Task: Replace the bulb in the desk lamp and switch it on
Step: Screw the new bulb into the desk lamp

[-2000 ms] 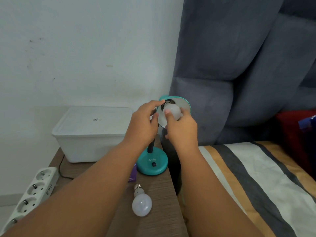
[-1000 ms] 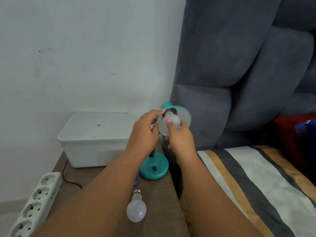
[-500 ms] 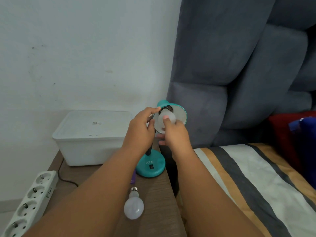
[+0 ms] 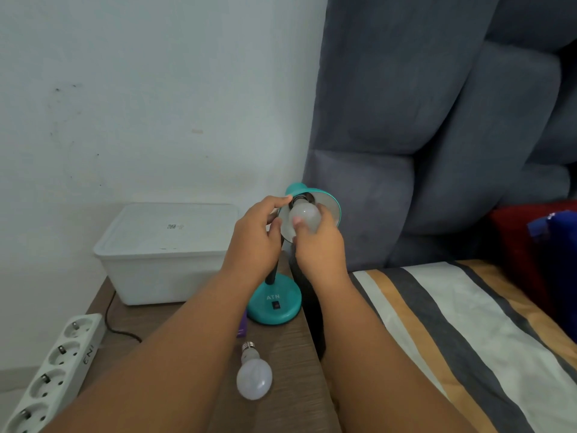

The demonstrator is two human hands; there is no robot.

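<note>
A teal desk lamp stands on its round base point(image 4: 274, 303) near the right edge of a wooden bedside table point(image 4: 290, 364). Its shade point(image 4: 329, 203) tilts toward me. A white bulb point(image 4: 304, 215) sits at the socket inside the shade, with my right hand point(image 4: 318, 245) gripping it by thumb and fingers. My left hand point(image 4: 254, 242) holds the lamp's head at the left rim of the shade. A second white bulb point(image 4: 253, 378) lies loose on the table in front of the base, its screw cap pointing away from me. The lamp is unlit.
A lidded white plastic box point(image 4: 165, 251) stands at the back left of the table. A white power strip point(image 4: 53, 367) lies at the left edge with a dark cable point(image 4: 120, 326). A striped bed point(image 4: 452, 332) and grey padded headboard point(image 4: 437, 120) are on the right.
My right hand's fingers have shifted around the bulb in the shade, as in twisting it. My left hand stays on the lamp head. The camera view has drifted slightly.
</note>
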